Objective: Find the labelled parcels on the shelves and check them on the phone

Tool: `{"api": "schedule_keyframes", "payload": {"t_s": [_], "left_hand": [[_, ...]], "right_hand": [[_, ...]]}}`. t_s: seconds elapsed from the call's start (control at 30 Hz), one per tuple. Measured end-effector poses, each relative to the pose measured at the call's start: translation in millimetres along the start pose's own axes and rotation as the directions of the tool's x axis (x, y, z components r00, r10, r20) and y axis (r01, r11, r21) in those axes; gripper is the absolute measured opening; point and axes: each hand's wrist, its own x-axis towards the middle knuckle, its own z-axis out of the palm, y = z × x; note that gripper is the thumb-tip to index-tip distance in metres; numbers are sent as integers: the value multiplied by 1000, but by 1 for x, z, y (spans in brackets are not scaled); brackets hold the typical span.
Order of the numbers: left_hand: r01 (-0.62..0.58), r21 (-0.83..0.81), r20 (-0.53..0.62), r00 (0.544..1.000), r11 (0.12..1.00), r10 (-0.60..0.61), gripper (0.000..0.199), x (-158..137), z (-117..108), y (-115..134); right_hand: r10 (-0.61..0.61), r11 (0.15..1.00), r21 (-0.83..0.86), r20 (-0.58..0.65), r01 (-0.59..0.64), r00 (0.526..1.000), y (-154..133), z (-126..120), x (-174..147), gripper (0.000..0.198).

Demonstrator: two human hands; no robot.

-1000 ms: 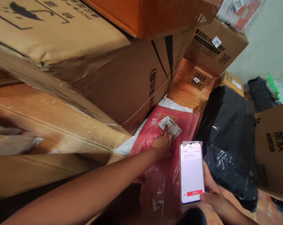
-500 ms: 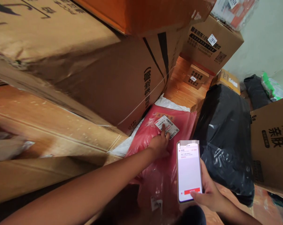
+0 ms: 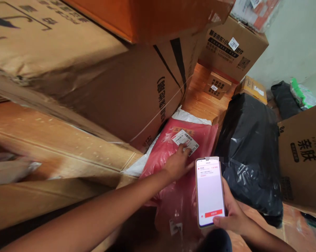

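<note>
My left hand [image 3: 177, 163] rests on a red plastic mailer bag [image 3: 158, 164], thumb apart, fingertips at the lower part of its white shipping label [image 3: 183, 135]. It grips nothing. The label carries barcodes. In my right hand [image 3: 232, 213] is a smartphone [image 3: 209, 196], screen up, with the thumb at its lower right edge. A mostly white page with a red button near the bottom fills the screen. The phone is held above the red bag's right side, close to my left thumb tip.
Left of the bag stands a large cardboard box [image 3: 116, 94] with an orange box [image 3: 152, 17] on top. A black plastic parcel [image 3: 247, 140] and another carton [image 3: 304, 157] lie to the right. Further cartons [image 3: 231, 52] stand at the back by the wall.
My left fingers have moved slightly down the label, and the thumb now reaches out toward the phone. My right thumb has shifted off the red button. The whole view has moved a little.
</note>
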Motion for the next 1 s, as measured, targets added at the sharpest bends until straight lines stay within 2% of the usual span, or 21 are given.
{"api": "schedule_keyframes", "payload": {"t_s": [0.03, 0.1, 0.17, 0.2, 0.27, 0.37, 0.47, 0.73, 0.83, 1.0], "left_hand": [[-27, -207, -62, 998, 978, 14, 32, -7, -3, 4], [-80, -574, -102, 994, 815, 26, 45, -23, -9, 13], [-63, -762, -31, 998, 645, 60, 49, -36, -15, 23], [-49, -802, -1, 997, 595, 80, 49, -41, -18, 28], [-28, -829, 28, 995, 558, 93, 47, -47, -23, 36], [12, -823, 39, 999, 569, 36, 48, -47, -26, 42], [46, -809, 50, 999, 586, -9, 48, -46, -25, 43], [72, -830, 58, 997, 553, -43, 38, -49, -21, 43], [78, -819, 59, 997, 569, -51, 38, -50, -21, 45], [144, -779, 104, 989, 610, -101, 40, -53, -17, 58]], "right_hand": [[-1, 1000, 25, 7, 1, 1000, -1, 1, 0, 120], [-21, 997, 67, -8, 22, 1000, -1, 2, 2, 116], [-38, 994, 105, -18, 39, 999, 0, 2, 3, 110], [-46, 992, 120, -17, 47, 999, 1, 2, 3, 108], [-60, 989, 131, -14, 62, 998, 2, 2, 3, 104], [-86, 991, 102, -28, 89, 996, 5, 1, 1, 100], [-90, 993, 68, -41, 92, 995, 8, 1, -1, 100], [-77, 994, 72, -31, 79, 997, 5, 3, -2, 99], [-75, 993, 90, -3, 75, 997, 6, 3, -2, 100], [-96, 995, 7, -39, 96, 995, 7, 4, -1, 100]]}}
